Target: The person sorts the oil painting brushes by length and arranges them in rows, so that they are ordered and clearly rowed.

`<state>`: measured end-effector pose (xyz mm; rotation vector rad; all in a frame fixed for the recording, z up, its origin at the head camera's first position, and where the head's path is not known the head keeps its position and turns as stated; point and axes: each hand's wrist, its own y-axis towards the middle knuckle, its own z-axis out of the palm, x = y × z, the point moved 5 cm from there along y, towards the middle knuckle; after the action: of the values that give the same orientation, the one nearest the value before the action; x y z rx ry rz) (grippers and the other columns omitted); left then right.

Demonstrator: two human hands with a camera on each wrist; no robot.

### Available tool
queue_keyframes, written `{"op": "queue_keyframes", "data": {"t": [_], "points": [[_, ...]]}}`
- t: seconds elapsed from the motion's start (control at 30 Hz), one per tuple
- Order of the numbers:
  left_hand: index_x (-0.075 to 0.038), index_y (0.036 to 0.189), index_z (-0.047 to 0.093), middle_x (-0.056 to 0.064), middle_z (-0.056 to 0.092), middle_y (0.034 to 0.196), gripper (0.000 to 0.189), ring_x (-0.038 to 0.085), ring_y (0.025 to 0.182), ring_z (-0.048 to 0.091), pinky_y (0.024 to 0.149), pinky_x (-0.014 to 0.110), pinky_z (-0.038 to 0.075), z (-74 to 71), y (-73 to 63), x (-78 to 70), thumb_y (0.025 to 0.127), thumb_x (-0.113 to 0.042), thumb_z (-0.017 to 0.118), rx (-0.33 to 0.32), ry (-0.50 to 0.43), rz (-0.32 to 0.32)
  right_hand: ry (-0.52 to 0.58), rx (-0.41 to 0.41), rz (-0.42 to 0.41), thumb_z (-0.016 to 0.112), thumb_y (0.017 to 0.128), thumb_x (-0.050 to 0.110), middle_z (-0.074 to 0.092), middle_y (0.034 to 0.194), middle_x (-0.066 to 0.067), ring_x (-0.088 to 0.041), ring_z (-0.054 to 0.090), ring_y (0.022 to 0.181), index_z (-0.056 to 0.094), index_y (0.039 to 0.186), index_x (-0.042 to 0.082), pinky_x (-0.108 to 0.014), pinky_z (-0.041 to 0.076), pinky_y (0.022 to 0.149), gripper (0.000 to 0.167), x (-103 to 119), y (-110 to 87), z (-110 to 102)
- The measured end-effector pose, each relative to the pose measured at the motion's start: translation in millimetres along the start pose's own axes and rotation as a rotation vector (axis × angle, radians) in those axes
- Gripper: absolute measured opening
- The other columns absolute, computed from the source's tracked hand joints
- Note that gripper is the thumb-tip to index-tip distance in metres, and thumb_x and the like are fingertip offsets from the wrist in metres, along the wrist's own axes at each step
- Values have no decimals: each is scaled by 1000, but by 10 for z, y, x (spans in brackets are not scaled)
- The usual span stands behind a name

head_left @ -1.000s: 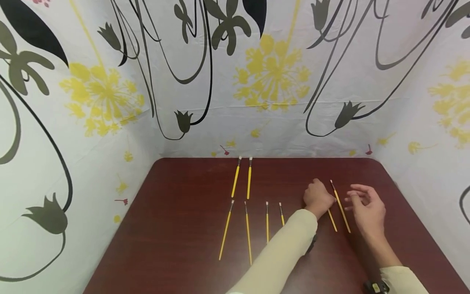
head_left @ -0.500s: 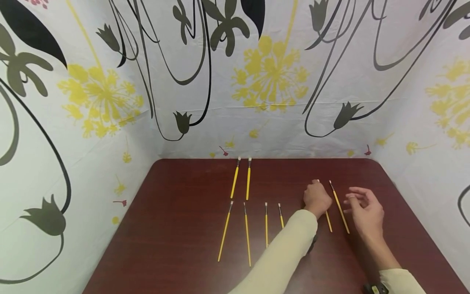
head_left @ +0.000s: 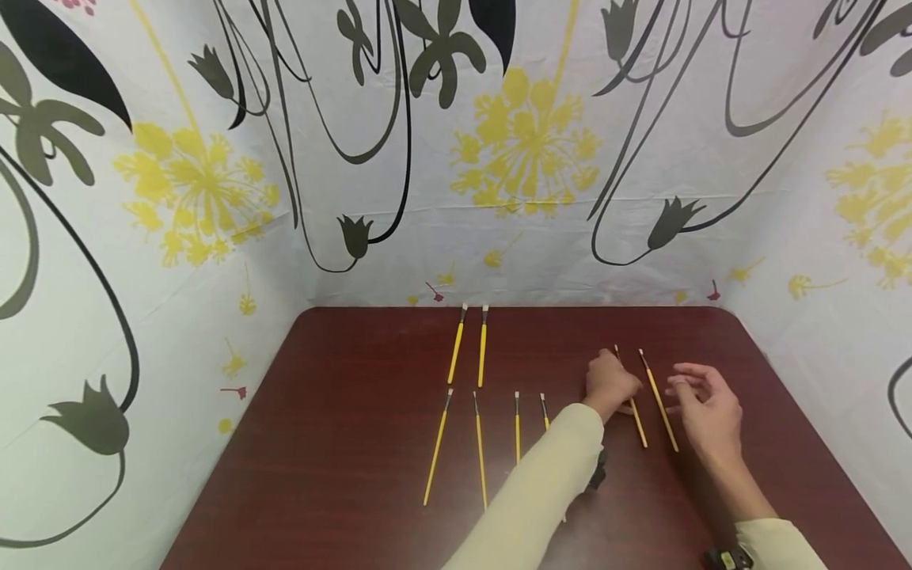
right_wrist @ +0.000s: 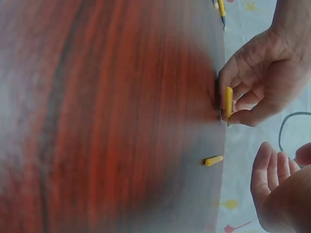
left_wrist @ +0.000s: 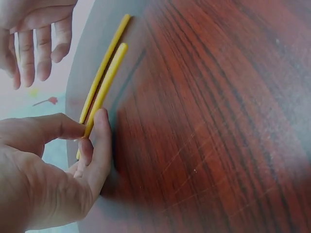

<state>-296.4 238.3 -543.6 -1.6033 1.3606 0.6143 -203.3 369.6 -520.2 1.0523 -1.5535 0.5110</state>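
In the head view my left hand [head_left: 610, 383] reaches to the right side of the table, at a slim yellow-handled paintbrush [head_left: 639, 423]. In the left wrist view the left thumb and fingers pinch this brush [left_wrist: 108, 80] along its handle. A second yellow paintbrush [head_left: 660, 402] lies just to its right, slightly slanted. Beyond that one is my right hand [head_left: 712, 412], its fingers loosely bent and holding nothing. The right wrist view has the left hand [right_wrist: 265, 75] gripping the brush, with the right hand [right_wrist: 279, 189] apart from both brushes.
Two thicker yellow paintbrushes [head_left: 482, 348] lie at the far edge of the dark red-brown table [head_left: 342, 443]. Nearer, several slim brushes [head_left: 438, 451] form a row, partly covered by the left sleeve [head_left: 541, 491]. Floral cloth [head_left: 427, 174] surrounds the table.
The pinched paintbrush has shifted slightly left, widening the gap from the brush on its right. My left hand has moved slightly left too. The right hand stays almost still.
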Motion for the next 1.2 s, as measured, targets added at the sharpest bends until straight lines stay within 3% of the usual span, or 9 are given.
{"op": "queue_keyframes", "data": {"t": [0.13, 0.27, 0.37, 0.57, 0.67, 0.83, 1.0, 1.07, 1.2], "points": [[-11, 109, 60, 6, 60, 84, 36, 23, 60, 67, 48, 38, 65, -62, -56, 14, 85, -3, 85, 82, -207, -12, -8, 8, 7, 60, 105, 9, 73, 87, 22, 2, 73, 75, 65, 127, 0, -21, 64, 57, 25, -1, 4, 5], [-5, 112, 60, 9, 60, 89, 34, 29, 74, 72, 63, 49, 70, -200, -147, 7, 86, 6, 79, 153, -412, 0, -3, 7, 21, 60, 105, 8, 71, 86, 24, 3, 73, 74, 66, 125, 3, -20, 64, 57, 22, -31, 36, 3], [-4, 114, 59, 10, 58, 96, 33, 31, 83, 72, 70, 56, 69, -333, -185, 20, 88, 7, 76, 194, -501, 11, -24, 21, 36, 60, 105, 9, 71, 85, 26, 5, 72, 73, 66, 123, 8, -20, 64, 57, 19, -59, 70, -2], [-5, 119, 59, 8, 62, 102, 34, 24, 91, 71, 70, 52, 70, -595, -196, 92, 90, 5, 73, 286, -545, 80, -136, 90, 18, 64, 104, 16, 66, 82, 34, 8, 71, 68, 65, 124, 8, -22, 64, 55, 22, -106, 143, -11], [-5, 124, 60, 8, 62, 107, 38, 25, 94, 70, 68, 48, 70, -732, -216, 139, 90, 6, 71, 358, -575, 124, -253, 128, 0, 65, 103, 19, 75, 87, 18, 4, 71, 63, 63, 130, 5, -24, 64, 53, 30, -100, 182, -1], [-7, 125, 61, 11, 65, 112, 42, 46, 109, 71, 64, 44, 70, -912, -272, 229, 88, 10, 71, 440, -651, 156, -499, 231, -47, 65, 102, 23, 78, 107, -22, -13, 72, 63, 62, 133, -1, -25, 57, 52, 39, -89, 258, 61], [-12, 119, 62, 7, 65, 107, 40, 38, 99, 74, 61, 45, 69, -1008, -327, 319, 88, 12, 72, 447, -675, 155, -728, 374, -16, 72, 98, 35, 74, 110, -27, -29, 68, 73, 59, 132, -4, -34, 46, 53, 53, -102, 336, 140], [-12, 119, 61, 6, 64, 105, 41, 30, 93, 74, 61, 45, 69, -1021, -350, 351, 88, 12, 71, 451, -676, 157, -782, 422, 28, 74, 97, 39, 72, 114, -30, -34, 67, 75, 57, 134, -4, -40, 48, 52, 59, -109, 354, 176], [-12, 119, 61, 7, 64, 105, 42, 31, 94, 74, 60, 44, 69, -1030, -411, 418, 88, 13, 71, 464, -666, 168, -843, 454, 79, 76, 94, 38, 69, 116, -32, -40, 65, 76, 58, 133, -3, -48, 49, 53, 60, -93, 374, 252]]}}
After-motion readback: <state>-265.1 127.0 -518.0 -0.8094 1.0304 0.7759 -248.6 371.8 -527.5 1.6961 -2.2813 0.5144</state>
